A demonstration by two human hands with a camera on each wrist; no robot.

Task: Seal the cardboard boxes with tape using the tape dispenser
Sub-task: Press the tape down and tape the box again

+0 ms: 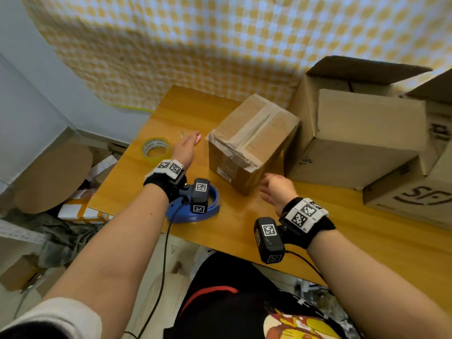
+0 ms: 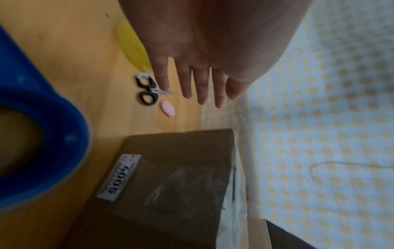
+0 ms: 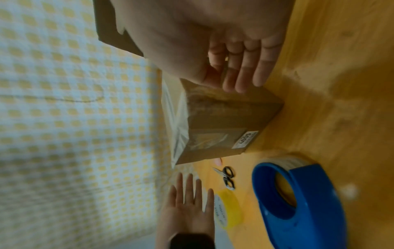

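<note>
One taped, creased cardboard box (image 1: 252, 140)

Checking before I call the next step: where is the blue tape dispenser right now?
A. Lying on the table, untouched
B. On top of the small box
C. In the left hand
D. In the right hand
A: the blue tape dispenser lies on the table, while the left hand and right hand are both open and empty.

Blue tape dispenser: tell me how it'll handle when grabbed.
The blue tape dispenser looks like rigid plastic, so probably stiff. Lying flat on the wooden table, it seems unlikely to roll. Its open centre hole likely gives fingers easy purchase.
</note>
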